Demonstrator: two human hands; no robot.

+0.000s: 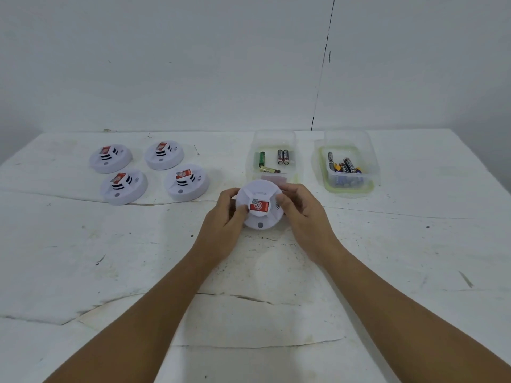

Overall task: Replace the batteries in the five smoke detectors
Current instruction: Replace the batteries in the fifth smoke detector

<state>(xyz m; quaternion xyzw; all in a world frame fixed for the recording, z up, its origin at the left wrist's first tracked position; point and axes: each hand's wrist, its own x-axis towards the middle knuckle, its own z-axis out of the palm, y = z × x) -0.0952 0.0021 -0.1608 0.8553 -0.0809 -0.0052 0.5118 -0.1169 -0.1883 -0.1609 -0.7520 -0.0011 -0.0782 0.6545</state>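
A round white smoke detector [260, 217] with a red sticker on its dome is tilted toward me above the middle of the table. My left hand [225, 221] grips its left rim, thumb on the dome. My right hand [300, 211] grips its right rim. Several more white detectors lie at the back left: one [110, 158], a second [164, 155], a third [124, 186] and another [186, 182]. A clear tub [273, 139] holds several batteries [282, 157]. A second clear tub [367, 161] to its right holds more batteries [345, 165].
The white table [414, 272] has a scuffed, cracked surface and ends at a white wall behind. The tubs stand just behind the held detector. A dark line runs down the wall [322, 64].
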